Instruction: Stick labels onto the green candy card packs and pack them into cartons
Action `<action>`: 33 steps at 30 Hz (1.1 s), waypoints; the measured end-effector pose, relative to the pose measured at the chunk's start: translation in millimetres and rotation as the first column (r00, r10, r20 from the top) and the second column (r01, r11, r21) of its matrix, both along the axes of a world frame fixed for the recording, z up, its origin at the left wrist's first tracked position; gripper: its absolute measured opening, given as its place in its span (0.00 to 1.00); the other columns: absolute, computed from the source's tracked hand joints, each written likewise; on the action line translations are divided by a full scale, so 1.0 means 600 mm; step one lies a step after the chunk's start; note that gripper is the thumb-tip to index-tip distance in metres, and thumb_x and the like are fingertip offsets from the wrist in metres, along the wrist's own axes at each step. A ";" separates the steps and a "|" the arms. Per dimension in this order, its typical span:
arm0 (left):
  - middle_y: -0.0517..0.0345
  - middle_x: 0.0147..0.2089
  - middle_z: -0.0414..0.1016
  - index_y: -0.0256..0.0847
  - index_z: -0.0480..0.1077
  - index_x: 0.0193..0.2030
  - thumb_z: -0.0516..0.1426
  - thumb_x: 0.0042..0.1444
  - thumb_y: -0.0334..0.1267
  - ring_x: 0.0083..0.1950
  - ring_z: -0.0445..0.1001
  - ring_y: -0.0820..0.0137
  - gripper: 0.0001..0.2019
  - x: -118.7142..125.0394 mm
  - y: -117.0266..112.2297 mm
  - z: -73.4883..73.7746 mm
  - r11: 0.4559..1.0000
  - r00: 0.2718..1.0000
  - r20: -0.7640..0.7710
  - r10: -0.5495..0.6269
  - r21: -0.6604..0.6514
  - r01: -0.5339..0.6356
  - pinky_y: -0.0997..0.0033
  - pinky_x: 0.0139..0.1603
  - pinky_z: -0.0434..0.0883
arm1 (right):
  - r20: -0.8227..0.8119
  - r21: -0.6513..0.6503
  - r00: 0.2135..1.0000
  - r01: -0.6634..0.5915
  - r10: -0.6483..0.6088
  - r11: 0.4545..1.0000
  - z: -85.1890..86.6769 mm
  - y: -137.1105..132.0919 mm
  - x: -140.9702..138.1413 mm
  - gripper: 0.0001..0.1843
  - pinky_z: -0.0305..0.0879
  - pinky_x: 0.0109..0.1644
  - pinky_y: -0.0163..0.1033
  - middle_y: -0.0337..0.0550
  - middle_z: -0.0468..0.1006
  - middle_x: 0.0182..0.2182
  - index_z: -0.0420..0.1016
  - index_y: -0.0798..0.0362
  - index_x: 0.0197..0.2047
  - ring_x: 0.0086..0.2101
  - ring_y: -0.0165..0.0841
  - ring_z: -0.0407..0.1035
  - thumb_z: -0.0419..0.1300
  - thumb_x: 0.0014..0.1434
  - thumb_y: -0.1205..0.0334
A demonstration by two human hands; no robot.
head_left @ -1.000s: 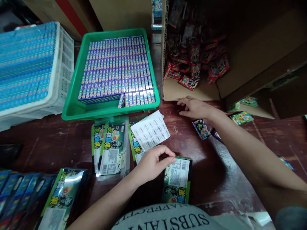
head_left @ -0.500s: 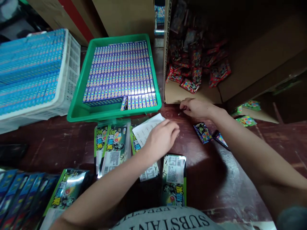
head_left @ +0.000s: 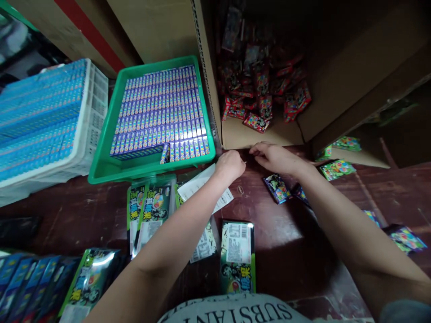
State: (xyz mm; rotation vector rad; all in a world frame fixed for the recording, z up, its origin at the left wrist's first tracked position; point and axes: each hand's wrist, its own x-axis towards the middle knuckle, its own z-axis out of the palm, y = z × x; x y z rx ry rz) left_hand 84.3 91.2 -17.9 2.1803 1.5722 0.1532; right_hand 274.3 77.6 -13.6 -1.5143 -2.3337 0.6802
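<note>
My left hand (head_left: 230,167) is closed low over the dark red surface. A tiny shiny bit shows at its fingertips, too small to name. Just to its right, my right hand (head_left: 274,158) has its fingers loosely apart, with nothing visible in them. It rests at the front edge of an open cardboard box (head_left: 232,134) holding red candy packets (head_left: 256,122). Beneath my left forearm lies a white printed sheet (head_left: 198,183), over green-and-black candy packages. A dark purple packet (head_left: 277,188) lies below my right hand, and another is partly hidden by that forearm.
A green tray (head_left: 104,166) holds rows of small purple boxes. Left of it stands a white crate (head_left: 90,112) of blue boxes. Flat candy packages (head_left: 238,255) lie near my body. Green packets (head_left: 337,169) and further purple packets (head_left: 406,237) lie at right.
My left hand has moved right and forward off the sheet and closed beside my right hand. My right hand's fingers have loosened. The view has shifted slightly.
</note>
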 end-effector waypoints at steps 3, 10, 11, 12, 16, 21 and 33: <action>0.47 0.32 0.80 0.39 0.78 0.30 0.59 0.58 0.32 0.39 0.80 0.59 0.09 0.001 -0.014 0.011 0.998 1.000 0.006 -0.020 0.051 0.020 0.64 0.43 0.73 | -0.046 0.011 0.999 0.011 -0.011 1.000 0.002 -0.009 0.004 0.16 0.72 0.53 0.43 0.49 0.80 0.48 0.75 0.52 0.53 0.44 0.38 0.77 0.56 0.63 0.68; 0.50 0.45 0.78 0.40 0.75 0.43 0.52 0.69 0.36 0.44 0.78 0.64 0.10 -0.047 -0.099 0.047 0.886 0.968 -0.013 -0.252 0.398 0.236 0.68 0.42 0.71 | -0.473 -0.174 0.876 0.009 -0.092 0.985 0.020 -0.073 0.019 0.14 0.73 0.54 0.46 0.46 0.81 0.48 0.74 0.50 0.53 0.46 0.38 0.77 0.59 0.66 0.56; 0.50 0.44 0.78 0.40 0.75 0.43 0.51 0.70 0.36 0.44 0.78 0.64 0.11 -0.059 -0.111 0.051 0.840 0.949 -0.042 -0.312 0.454 0.296 0.68 0.42 0.71 | -0.533 -0.218 0.841 -0.029 -0.095 0.975 0.024 -0.086 0.016 0.15 0.73 0.55 0.46 0.45 0.81 0.49 0.73 0.49 0.54 0.47 0.37 0.76 0.59 0.66 0.55; 0.50 0.44 0.78 0.40 0.75 0.44 0.50 0.71 0.35 0.45 0.78 0.65 0.11 -0.069 -0.122 0.053 0.798 0.931 -0.073 -0.358 0.493 0.345 0.68 0.43 0.71 | -0.580 -0.253 0.809 -0.068 -0.095 0.965 0.027 -0.098 0.012 0.15 0.73 0.55 0.46 0.44 0.81 0.50 0.73 0.49 0.54 0.48 0.37 0.76 0.60 0.66 0.55; 0.52 0.45 0.79 0.42 0.74 0.47 0.52 0.70 0.33 0.45 0.78 0.65 0.09 -0.098 -0.151 0.055 0.702 0.898 -0.132 -0.419 0.580 0.413 0.68 0.45 0.72 | -0.644 -0.261 0.762 -0.131 -0.071 0.956 0.036 -0.135 -0.018 0.14 0.73 0.54 0.44 0.43 0.80 0.48 0.74 0.49 0.53 0.45 0.34 0.76 0.61 0.64 0.58; 0.53 0.43 0.79 0.44 0.74 0.44 0.54 0.69 0.34 0.45 0.78 0.67 0.07 -0.104 -0.170 0.056 0.763 0.925 0.055 -0.377 0.584 0.276 0.69 0.46 0.73 | -0.601 -0.136 0.798 -0.042 -0.049 0.990 0.037 -0.152 -0.042 0.09 0.72 0.51 0.43 0.42 0.79 0.43 0.75 0.48 0.48 0.42 0.34 0.74 0.61 0.66 0.58; 0.56 0.46 0.75 0.43 0.67 0.47 0.59 0.65 0.40 0.37 0.73 0.73 0.08 -0.114 -0.187 0.074 0.971 0.561 0.794 0.234 -0.164 -0.172 0.73 0.36 0.71 | -0.500 -0.002 0.864 -0.072 0.061 0.997 0.064 -0.170 -0.059 0.05 0.68 0.48 0.42 0.43 0.76 0.40 0.72 0.48 0.43 0.41 0.34 0.71 0.56 0.70 0.58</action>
